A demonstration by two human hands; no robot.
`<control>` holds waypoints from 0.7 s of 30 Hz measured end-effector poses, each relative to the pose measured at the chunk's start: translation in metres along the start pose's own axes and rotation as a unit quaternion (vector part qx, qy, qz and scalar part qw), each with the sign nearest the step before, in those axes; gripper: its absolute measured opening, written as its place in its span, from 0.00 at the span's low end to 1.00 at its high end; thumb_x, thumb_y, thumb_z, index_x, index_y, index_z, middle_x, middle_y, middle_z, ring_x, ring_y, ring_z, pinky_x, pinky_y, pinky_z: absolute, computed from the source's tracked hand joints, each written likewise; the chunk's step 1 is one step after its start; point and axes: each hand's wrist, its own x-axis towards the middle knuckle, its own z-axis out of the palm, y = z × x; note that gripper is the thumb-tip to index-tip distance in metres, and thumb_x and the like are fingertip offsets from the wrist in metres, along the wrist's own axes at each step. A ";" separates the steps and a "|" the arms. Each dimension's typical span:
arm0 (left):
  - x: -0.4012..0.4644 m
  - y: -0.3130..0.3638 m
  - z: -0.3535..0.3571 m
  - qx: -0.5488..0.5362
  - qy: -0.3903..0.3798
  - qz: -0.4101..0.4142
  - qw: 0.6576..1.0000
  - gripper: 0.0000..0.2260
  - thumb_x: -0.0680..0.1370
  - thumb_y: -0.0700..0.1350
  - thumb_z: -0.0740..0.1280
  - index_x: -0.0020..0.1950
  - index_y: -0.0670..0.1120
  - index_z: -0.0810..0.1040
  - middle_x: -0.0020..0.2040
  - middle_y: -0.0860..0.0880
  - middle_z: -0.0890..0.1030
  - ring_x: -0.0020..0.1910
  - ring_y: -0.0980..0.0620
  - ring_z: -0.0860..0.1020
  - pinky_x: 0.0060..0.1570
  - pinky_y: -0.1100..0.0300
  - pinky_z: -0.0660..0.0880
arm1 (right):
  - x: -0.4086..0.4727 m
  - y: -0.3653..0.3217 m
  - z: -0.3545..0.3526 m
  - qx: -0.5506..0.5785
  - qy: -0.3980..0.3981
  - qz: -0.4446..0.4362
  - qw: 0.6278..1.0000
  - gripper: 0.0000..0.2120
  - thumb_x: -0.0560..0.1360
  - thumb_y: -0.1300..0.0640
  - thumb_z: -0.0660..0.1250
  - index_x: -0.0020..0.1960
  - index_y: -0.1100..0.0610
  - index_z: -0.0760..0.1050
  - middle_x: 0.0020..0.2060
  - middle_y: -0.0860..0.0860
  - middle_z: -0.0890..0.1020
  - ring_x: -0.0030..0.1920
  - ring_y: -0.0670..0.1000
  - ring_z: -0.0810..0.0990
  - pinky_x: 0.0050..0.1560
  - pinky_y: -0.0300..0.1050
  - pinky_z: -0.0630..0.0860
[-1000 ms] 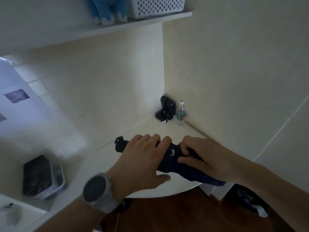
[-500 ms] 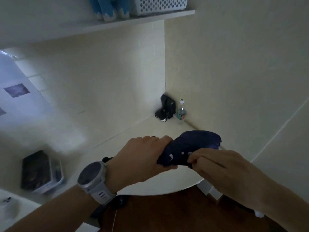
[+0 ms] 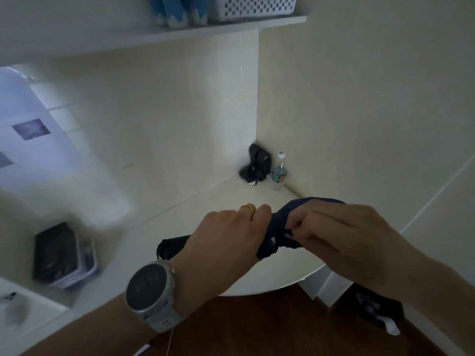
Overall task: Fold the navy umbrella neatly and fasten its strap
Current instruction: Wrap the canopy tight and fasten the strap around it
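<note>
Navy umbrella is held at the centre of the frame, above the rounded edge of a pale desk. At its dark handle end the left hand, with a grey watch on its wrist, is wrapped around it. From the right, the right hand pinches the bunched fabric. A water bottle stands in the far corner.

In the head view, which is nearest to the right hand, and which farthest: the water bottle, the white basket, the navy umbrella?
1. Navy umbrella: gripped by the right hand.
2. Water bottle: in the desk's back corner.
3. White basket: on the top shelf.
</note>
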 end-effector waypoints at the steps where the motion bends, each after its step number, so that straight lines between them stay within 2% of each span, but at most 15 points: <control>1: -0.001 0.000 -0.002 0.004 0.003 0.003 1.000 0.24 0.77 0.62 0.59 0.56 0.44 0.81 0.36 0.50 0.81 0.24 0.51 0.78 0.21 0.59 0.75 | 0.001 0.005 0.005 -0.022 0.015 -0.012 1.000 0.11 0.75 0.58 0.64 0.42 0.57 0.85 0.36 0.50 0.86 0.34 0.49 0.85 0.40 0.41 0.77; 3: -0.004 -0.001 -0.005 0.006 0.008 0.006 1.000 0.21 0.76 0.60 0.67 0.57 0.44 0.81 0.37 0.50 0.82 0.25 0.52 0.78 0.21 0.59 0.73 | 0.003 0.012 0.012 0.000 0.019 -0.004 1.000 0.09 0.75 0.55 0.68 0.40 0.58 0.84 0.36 0.51 0.85 0.33 0.49 0.83 0.37 0.40 0.75; 5: -0.006 0.000 -0.009 0.005 0.015 0.000 1.000 0.21 0.74 0.60 0.72 0.57 0.44 0.82 0.37 0.50 0.82 0.26 0.52 0.78 0.22 0.59 0.72 | 0.006 0.020 0.013 0.040 0.008 0.001 0.999 0.08 0.74 0.52 0.71 0.41 0.56 0.84 0.36 0.48 0.84 0.35 0.43 0.80 0.39 0.36 0.76; 7: -0.007 0.002 -0.011 -0.003 0.008 -0.005 1.000 0.23 0.72 0.60 0.75 0.57 0.44 0.82 0.37 0.50 0.82 0.26 0.52 0.78 0.22 0.60 0.73 | 0.008 0.024 0.015 0.082 0.001 0.005 0.997 0.06 0.74 0.53 0.74 0.42 0.56 0.84 0.36 0.45 0.83 0.35 0.42 0.78 0.40 0.31 0.74; 11: -0.009 0.002 -0.013 -0.022 0.009 -0.016 1.000 0.23 0.73 0.62 0.73 0.57 0.47 0.81 0.39 0.52 0.82 0.28 0.52 0.79 0.25 0.58 0.76 | 0.013 0.029 0.012 0.135 -0.023 0.019 0.990 0.04 0.73 0.55 0.77 0.43 0.55 0.84 0.39 0.46 0.83 0.39 0.46 0.80 0.42 0.34 0.74; 15: -0.010 0.005 -0.013 -0.050 0.006 -0.012 0.999 0.22 0.74 0.64 0.68 0.58 0.49 0.80 0.40 0.53 0.81 0.30 0.53 0.79 0.27 0.57 0.79 | 0.019 0.033 0.008 0.130 -0.071 0.009 0.989 0.05 0.73 0.51 0.76 0.45 0.51 0.86 0.46 0.43 0.84 0.48 0.43 0.79 0.51 0.29 0.71; 18: -0.010 0.003 -0.009 -0.061 -0.009 -0.029 0.998 0.22 0.76 0.66 0.61 0.58 0.51 0.79 0.42 0.54 0.81 0.33 0.53 0.80 0.30 0.55 0.80 | 0.022 0.042 0.010 0.121 -0.083 0.058 0.987 0.10 0.69 0.43 0.78 0.46 0.44 0.83 0.47 0.38 0.82 0.51 0.44 0.78 0.54 0.39 0.73; 21: -0.006 0.002 -0.005 -0.113 -0.040 -0.114 0.986 0.23 0.76 0.67 0.62 0.61 0.52 0.77 0.46 0.55 0.82 0.40 0.53 0.81 0.39 0.54 0.81 | 0.024 0.046 0.023 0.015 -0.015 0.136 0.991 0.24 0.65 0.31 0.73 0.54 0.43 0.78 0.50 0.37 0.79 0.53 0.45 0.76 0.60 0.51 0.74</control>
